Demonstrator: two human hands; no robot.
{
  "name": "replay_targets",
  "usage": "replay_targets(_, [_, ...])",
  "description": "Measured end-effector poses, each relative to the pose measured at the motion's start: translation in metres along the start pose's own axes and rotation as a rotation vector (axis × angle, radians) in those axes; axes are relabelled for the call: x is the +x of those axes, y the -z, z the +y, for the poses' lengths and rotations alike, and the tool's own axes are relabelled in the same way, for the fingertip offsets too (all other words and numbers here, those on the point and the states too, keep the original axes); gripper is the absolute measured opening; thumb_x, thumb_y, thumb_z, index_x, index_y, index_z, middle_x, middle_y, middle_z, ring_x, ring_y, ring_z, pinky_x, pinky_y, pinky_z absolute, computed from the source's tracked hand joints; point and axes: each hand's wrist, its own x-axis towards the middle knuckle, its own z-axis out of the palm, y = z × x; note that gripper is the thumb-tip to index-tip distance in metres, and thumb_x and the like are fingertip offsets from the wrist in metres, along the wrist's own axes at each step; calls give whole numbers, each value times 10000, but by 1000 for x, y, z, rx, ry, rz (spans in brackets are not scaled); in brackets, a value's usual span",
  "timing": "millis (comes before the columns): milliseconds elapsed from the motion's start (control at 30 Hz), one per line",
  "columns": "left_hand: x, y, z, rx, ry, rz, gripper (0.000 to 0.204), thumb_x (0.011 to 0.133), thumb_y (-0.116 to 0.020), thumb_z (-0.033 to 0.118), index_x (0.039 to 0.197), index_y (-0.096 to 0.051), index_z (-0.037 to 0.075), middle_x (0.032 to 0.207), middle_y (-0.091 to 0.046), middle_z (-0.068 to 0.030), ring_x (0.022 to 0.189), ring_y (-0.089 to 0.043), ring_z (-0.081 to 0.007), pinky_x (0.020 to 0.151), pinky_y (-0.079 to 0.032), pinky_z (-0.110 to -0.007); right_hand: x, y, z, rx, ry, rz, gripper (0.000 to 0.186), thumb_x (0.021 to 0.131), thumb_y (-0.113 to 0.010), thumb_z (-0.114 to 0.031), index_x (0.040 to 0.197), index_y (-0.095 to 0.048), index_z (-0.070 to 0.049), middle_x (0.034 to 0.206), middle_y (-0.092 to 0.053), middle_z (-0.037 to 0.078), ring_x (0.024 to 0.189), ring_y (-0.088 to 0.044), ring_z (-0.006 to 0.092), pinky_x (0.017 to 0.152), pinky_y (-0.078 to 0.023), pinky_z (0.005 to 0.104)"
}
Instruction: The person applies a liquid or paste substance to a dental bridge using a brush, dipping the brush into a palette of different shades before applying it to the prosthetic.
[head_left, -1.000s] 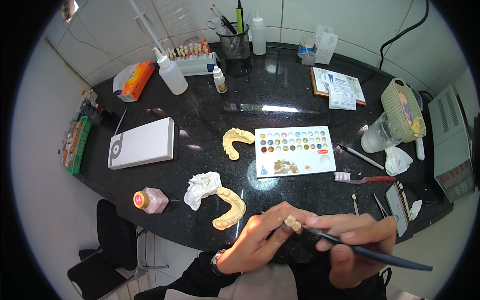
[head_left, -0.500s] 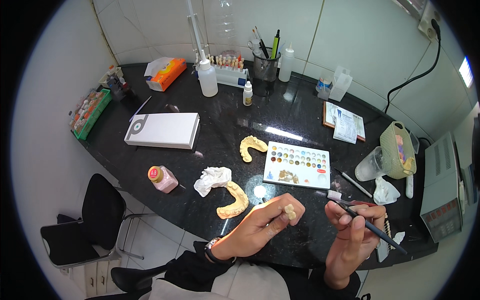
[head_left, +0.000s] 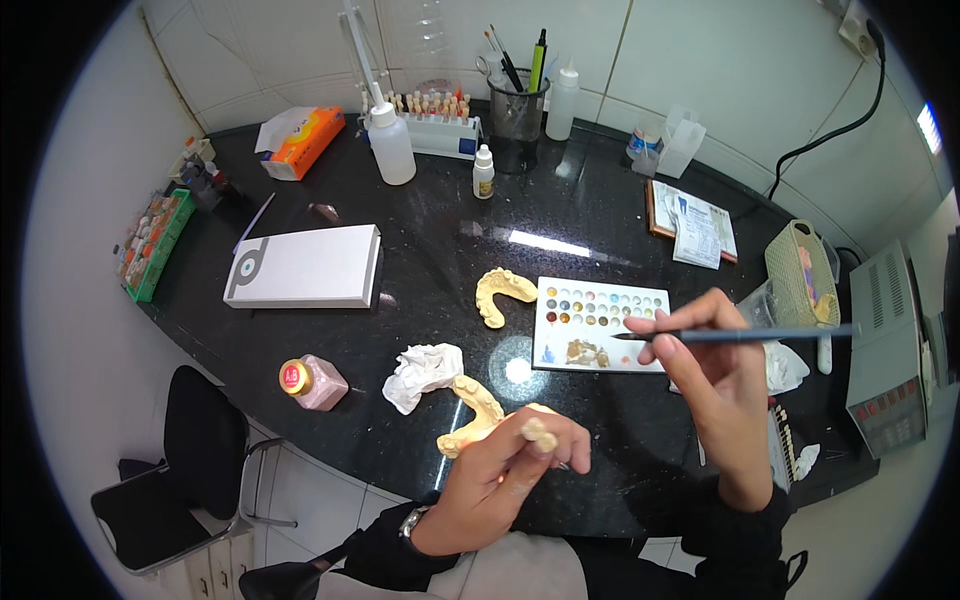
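My left hand (head_left: 490, 490) is closed, pinching a small piece of tooth-coloured dental crowns (head_left: 538, 434) that shows above the thumb and fingertips. A thin dark tip pokes out beside those fingers; what it belongs to is hidden. In my right hand (head_left: 720, 410) a fine dark-handled paintbrush (head_left: 770, 334) lies nearly level, its pointed tip to the left over the white paint palette (head_left: 632, 352). The palette has rows of coloured wells and a brown smear. A yellow dental cast (head_left: 488, 293) sits left of it. Another yellow cast (head_left: 468, 438) lies partly behind my left hand.
Crumpled tissue (head_left: 424, 376) and a pink-filled bottle (head_left: 318, 383) stand left of the nearer cast. Farther off are a white box (head_left: 305, 268), a squeeze bottle (head_left: 392, 150) and a mesh brush cup (head_left: 517, 130). A woven basket (head_left: 795, 275) and a grey machine (head_left: 885, 330) are at right.
My right hand has moved up and away from me with the paintbrush, bringing its tip over the palette. My left hand has shifted slightly left and nearer, still holding the dental crowns.
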Motion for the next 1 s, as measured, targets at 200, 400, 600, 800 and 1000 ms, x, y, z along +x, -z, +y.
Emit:
replay_targets(200, [5,16,6,-16,-102,116,75,890,-442,49,895,-497,-1,808,-600,-129,700,-579,-172,646,-457,-274,57,-3,52,-301,146,-191,133,791,-574,-64,813,-511,51,773,-582,125,773,-592,186,706,-435,311])
replay_targets(400, [9,27,-1,-62,-71,25,145,907,-439,94,914,-521,-25,794,-569,-119,662,-552,-171,614,-448,-263,74,-15,60,-334,72,-313,139,776,-583,-58,782,-474,29,777,-600,139,736,-611,232,659,-448,306])
replay_targets(600, [15,22,-7,-116,-93,-19,182,917,-438,98,855,-504,-61,720,-516,-129,598,-523,-186,549,-434,-270,82,-22,61,-449,110,-365,159,751,-591,-45,764,-445,14,747,-598,137,715,-608,282,648,-454,325])
replay_targets(800, [15,20,-14,-157,-124,-88,80,881,-462,4,866,-486,-71,726,-514,-158,631,-537,-233,561,-452,-312,83,-24,53,-474,-31,-389,96,761,-565,-6,735,-481,31,690,-498,79,998,-593,261,745,-442,303])
replay_targets(1000, [12,19,-19,-75,-188,-51,65,869,-473,-9,861,-476,-74,758,-535,-178,639,-546,-254,581,-470,-328,82,-25,57,-492,22,-367,153,747,-602,-44,739,-466,27,721,-602,140,793,-628,292,694,-474,327])
